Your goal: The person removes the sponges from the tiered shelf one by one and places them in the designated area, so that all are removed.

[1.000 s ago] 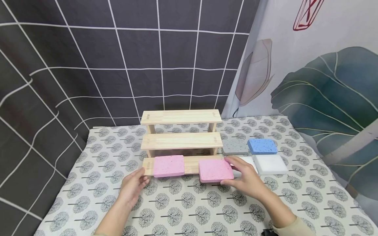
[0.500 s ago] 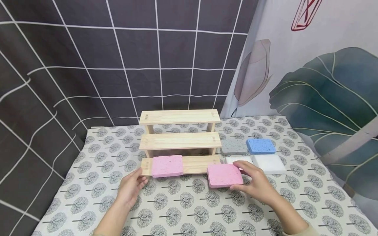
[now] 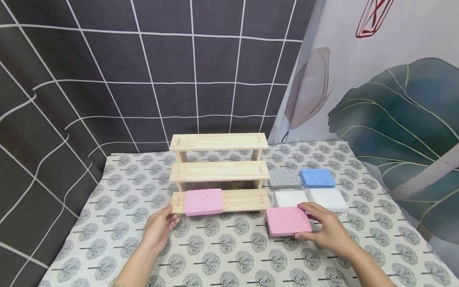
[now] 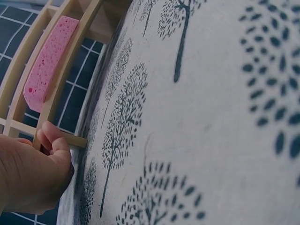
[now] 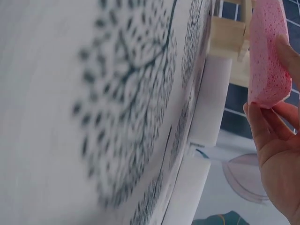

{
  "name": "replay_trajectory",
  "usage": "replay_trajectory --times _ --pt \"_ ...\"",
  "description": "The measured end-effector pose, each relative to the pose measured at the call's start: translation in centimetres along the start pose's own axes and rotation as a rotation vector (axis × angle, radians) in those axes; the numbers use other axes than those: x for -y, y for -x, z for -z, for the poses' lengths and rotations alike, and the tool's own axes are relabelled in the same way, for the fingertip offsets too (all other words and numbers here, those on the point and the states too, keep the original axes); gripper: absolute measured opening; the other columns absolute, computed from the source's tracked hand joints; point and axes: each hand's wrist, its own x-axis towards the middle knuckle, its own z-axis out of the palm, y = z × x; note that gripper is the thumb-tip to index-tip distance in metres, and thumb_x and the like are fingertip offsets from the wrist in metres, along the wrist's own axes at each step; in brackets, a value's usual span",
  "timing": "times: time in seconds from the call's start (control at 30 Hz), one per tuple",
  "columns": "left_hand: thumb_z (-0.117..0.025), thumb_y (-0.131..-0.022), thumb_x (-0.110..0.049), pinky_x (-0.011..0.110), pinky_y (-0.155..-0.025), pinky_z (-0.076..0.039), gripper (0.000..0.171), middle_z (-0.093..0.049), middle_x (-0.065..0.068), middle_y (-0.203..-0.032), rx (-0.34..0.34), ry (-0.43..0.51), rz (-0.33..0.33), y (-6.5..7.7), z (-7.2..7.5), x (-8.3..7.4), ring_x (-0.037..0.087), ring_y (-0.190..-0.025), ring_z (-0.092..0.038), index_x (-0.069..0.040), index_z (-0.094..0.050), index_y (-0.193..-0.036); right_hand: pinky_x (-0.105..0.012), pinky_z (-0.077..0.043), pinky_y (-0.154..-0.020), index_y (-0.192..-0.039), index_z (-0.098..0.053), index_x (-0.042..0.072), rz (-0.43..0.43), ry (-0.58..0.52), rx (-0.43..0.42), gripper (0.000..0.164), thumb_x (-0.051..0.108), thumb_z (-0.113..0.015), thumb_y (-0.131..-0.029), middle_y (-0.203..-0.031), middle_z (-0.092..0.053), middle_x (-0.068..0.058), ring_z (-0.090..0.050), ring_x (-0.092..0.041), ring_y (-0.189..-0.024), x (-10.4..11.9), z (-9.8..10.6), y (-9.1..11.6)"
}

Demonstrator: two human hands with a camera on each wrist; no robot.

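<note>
A three-step wooden shelf stands on the cloth-covered table. My left hand holds the left end of its lowest step, fingers curled at the board's corner in the left wrist view. On that step, toward the left, lies a pink sponge. A second pink sponge is pinched by its right side between thumb and fingers of my right hand, in front of the shelf's right end. The right wrist view shows this sponge raised above the cloth.
To the right of the shelf lie a grey sponge, a blue sponge and two white sponges, one nearer the shelf and the other white sponge beside it. A dark gridded curtain hangs behind.
My right hand has carried its pink sponge away from the lowest step, rightward and nearer to me. The left hand and the other pink sponge stay in place.
</note>
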Motion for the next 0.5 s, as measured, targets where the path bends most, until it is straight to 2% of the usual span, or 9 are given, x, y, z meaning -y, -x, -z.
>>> replay_trajectory --times 0.23,0.5 --pt "-0.044 -0.108 -0.016 0.015 -0.082 -0.055 0.046 -0.057 0.002 -0.096 0.005 0.007 0.010 0.0 0.0 -0.1 0.008 -0.087 -0.055 0.014 -0.039 -0.143 -0.033 -0.060 -0.090 -0.129 -0.064 0.000 -0.054 0.028 0.043 0.082 0.038 -0.095 -0.062 -0.127 -0.066 -0.013 -0.067 -0.025 -0.107 -0.5 0.9 1.0" --pt "-0.045 -0.108 -0.017 0.014 -0.082 -0.055 0.048 -0.057 0.002 -0.097 0.015 0.011 0.009 0.1 0.0 -0.2 0.007 -0.087 -0.055 0.014 -0.038 -0.144 -0.040 -0.058 -0.093 -0.127 -0.066 0.001 -0.087 0.100 0.060 0.083 0.040 -0.096 -0.060 -0.127 -0.066 -0.015 -0.066 -0.035 -0.109 -1.0 1.4 1.6"
